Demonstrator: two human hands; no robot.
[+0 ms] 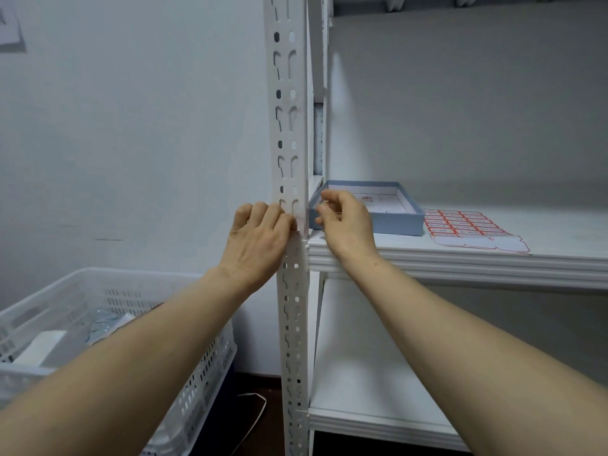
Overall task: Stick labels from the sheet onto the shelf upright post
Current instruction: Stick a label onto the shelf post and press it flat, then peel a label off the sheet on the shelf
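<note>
- Label sheet (473,230) lies flat on the shelf board (460,255), just right of a blue tray (394,222).
- Shelf upright post (289,126) stands at the board's left end.
- Left hand (260,238) presses bent fingertips on the post's front face; thumb hidden, grip unclear.
- Right hand (345,218) draws thumb and forefinger together at the post's right edge; I cannot tell whether they pinch a label.
- White crate (115,307) sits near left.
</note>
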